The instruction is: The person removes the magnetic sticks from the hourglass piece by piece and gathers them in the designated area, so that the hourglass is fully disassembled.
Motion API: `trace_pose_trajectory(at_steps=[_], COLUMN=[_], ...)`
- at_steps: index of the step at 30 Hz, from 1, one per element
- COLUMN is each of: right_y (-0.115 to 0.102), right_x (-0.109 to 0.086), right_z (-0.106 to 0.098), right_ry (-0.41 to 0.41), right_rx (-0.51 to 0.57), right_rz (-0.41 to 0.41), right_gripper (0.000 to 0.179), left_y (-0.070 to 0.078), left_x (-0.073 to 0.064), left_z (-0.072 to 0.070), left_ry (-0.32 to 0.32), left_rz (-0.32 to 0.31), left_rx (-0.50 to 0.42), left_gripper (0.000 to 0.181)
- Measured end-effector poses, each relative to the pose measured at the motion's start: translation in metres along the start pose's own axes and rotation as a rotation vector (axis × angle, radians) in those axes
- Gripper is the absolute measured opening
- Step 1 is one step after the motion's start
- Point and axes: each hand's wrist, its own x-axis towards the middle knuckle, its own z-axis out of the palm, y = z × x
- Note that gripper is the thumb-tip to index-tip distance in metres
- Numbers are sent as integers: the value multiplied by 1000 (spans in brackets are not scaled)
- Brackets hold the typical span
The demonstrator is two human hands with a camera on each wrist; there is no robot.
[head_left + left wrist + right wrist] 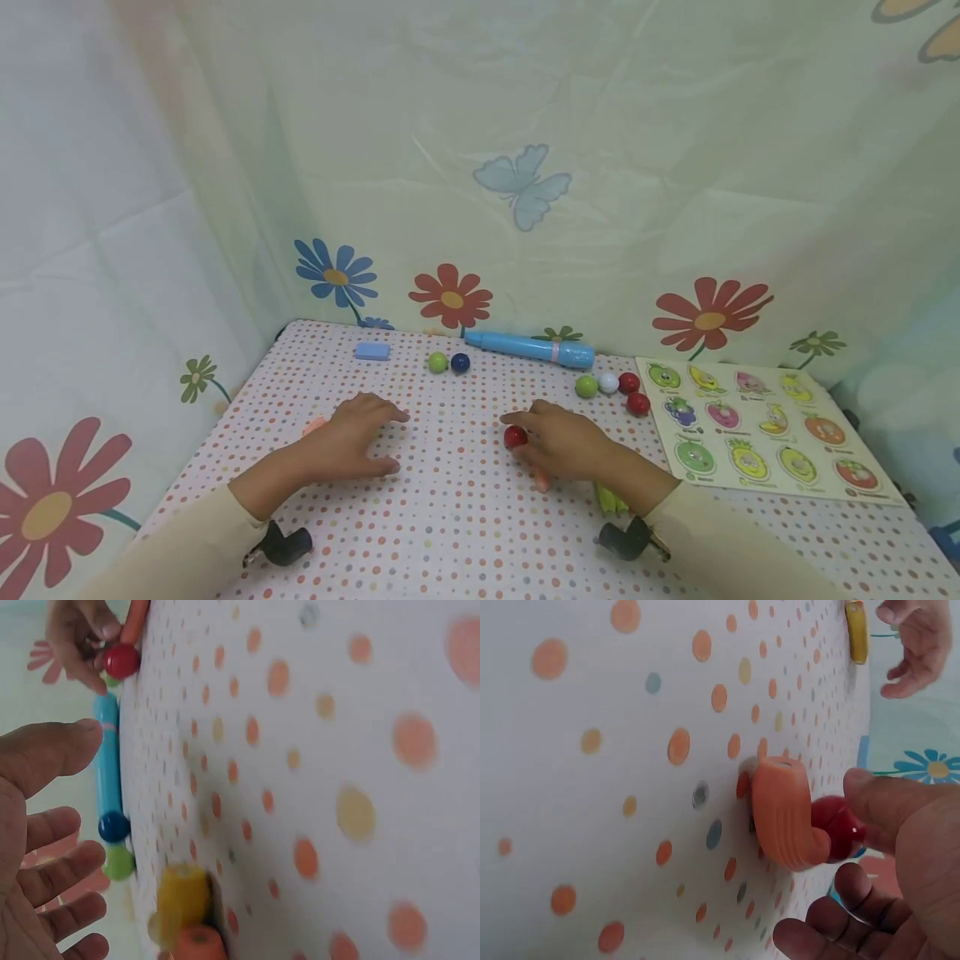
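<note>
My right hand [562, 442] reaches over a shiny red ball [515, 437], thumb and fingers spread on either side; a firm hold does not show. In the right wrist view, an orange ribbed, bent piece [784, 814] lies against the red ball [838, 829], near the fingers. My left hand [345, 442] hovers with parted fingers and holds nothing. Below it, the left wrist view has a yellow piece [184, 896] and an orange piece [199, 943] on the dotted cloth; in the head view the hand mostly hides them.
Along the back lie a blue block [372, 351], a green ball [438, 362], a dark blue ball [460, 362] and a blue pen-shaped tube [532, 347]. Several balls sit beside a fruit picture board [765, 429] at right. Green stalks [609, 498] show under the right forearm.
</note>
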Motion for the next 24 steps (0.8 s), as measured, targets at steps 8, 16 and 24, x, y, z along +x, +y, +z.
trace_pose_trajectory(at_steps=[8,16,24], right_y=[-6,-5,-1], right_x=[6,5,4], right_z=[3,2,2], right_ry=[-9,-44,-40], right_rx=[4,64,146], right_rz=[37,67,28], right_gripper=[37,34,29], left_y=[28,40,55], left_x=[10,18,28], left_z=[3,13,24], left_ry=[-31,-72,-115], left_rz=[92,105,114], left_rx=[-28,-30,-31], left_gripper=[53,47,44])
